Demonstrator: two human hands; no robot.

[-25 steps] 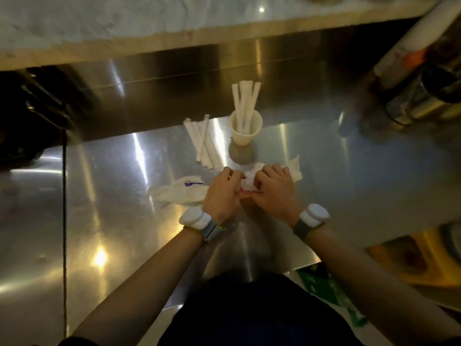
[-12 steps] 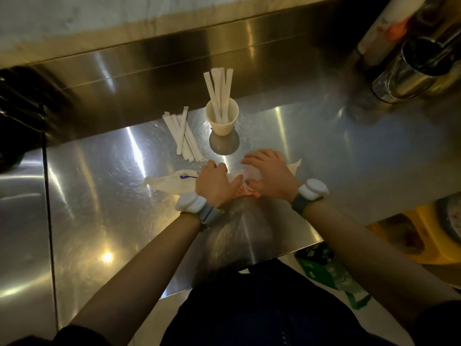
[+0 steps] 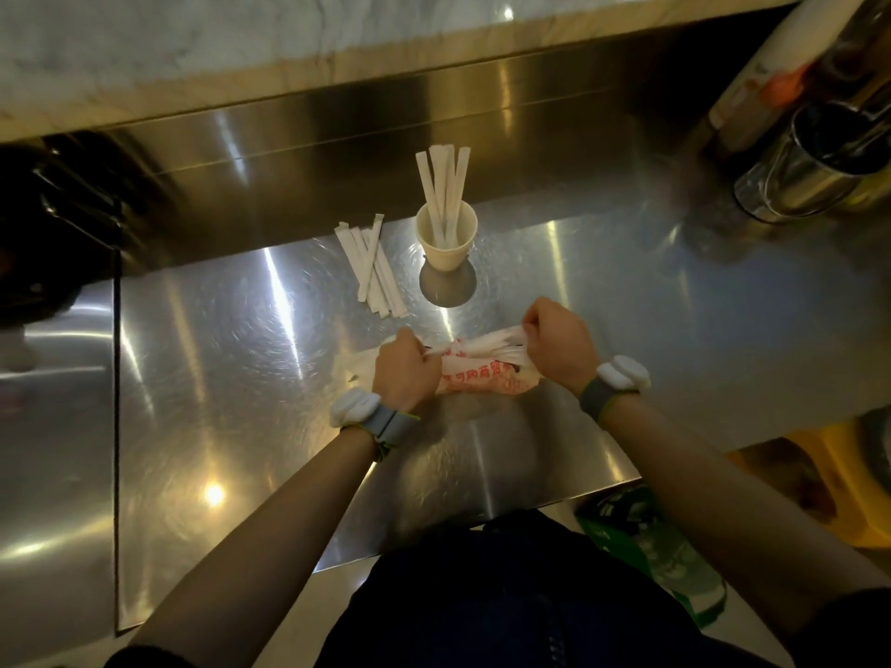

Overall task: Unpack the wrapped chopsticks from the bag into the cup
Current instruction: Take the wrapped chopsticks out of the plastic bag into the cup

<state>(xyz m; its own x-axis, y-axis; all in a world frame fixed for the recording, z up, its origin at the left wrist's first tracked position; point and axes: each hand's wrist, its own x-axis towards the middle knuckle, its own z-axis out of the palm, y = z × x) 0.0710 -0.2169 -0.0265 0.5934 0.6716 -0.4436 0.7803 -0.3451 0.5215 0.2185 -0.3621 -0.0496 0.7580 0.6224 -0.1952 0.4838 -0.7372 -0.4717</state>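
Note:
A white plastic bag [image 3: 477, 378] with red print lies on the steel counter [image 3: 241, 402] between my hands. My left hand [image 3: 404, 373] is closed on its left end. My right hand [image 3: 559, 349] is closed on its stretched handles at the right. A cream paper cup [image 3: 446, 241] stands behind the bag, with several paper-wrapped chopsticks [image 3: 442, 185] standing upright in it. Left of the cup, a loose pile of wrapped chopsticks [image 3: 370, 265] lies flat on the counter.
A steel canister [image 3: 815, 171] and a white roll [image 3: 766, 65] stand at the back right. A marble ledge [image 3: 241, 55] runs above the steel backsplash. The counter's front edge is near my body, with a green bag [image 3: 646, 547] and a yellow object [image 3: 829, 489] below it.
My hands have moved apart and closed on the bag's ends, pulling it taut. The white bag that lay left of my hand is no longer seen there. The view shifted.

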